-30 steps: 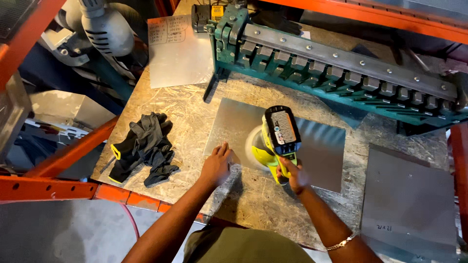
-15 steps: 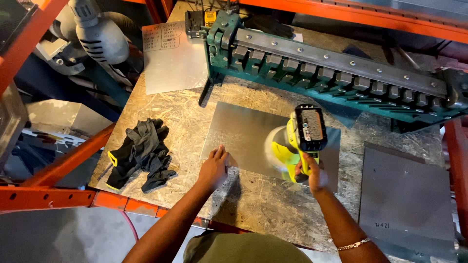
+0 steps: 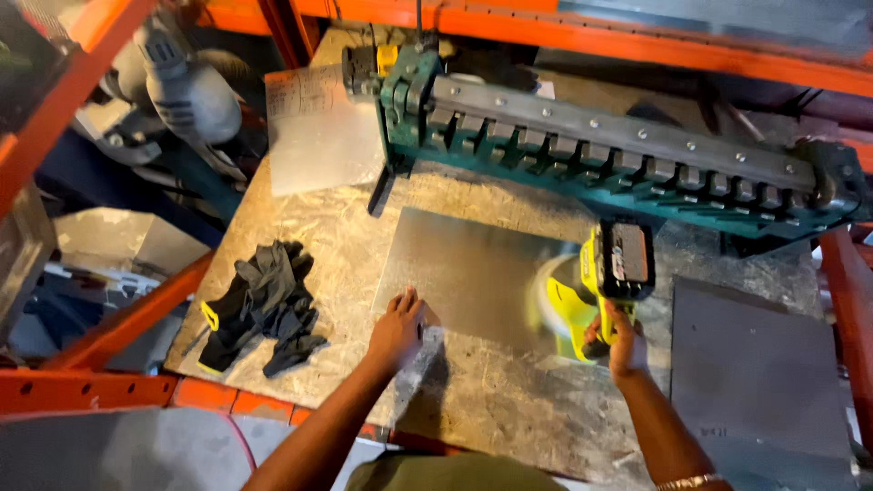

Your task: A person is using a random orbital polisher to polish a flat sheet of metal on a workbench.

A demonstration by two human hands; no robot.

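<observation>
yellow-black power tool, grey metal sheet, black gloves, teal machine.

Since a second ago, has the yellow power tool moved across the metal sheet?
Yes. The yellow power tool in the right hand has slid rightward along the metal sheet, toward its right edge below the green bending machine.

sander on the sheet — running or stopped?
Running, most likely. The pad under the yellow power tool is a smeared blur on the metal sheet, while the tool body, gripped by the right hand, stays sharp. The left hand presses the sheet's edge.
</observation>
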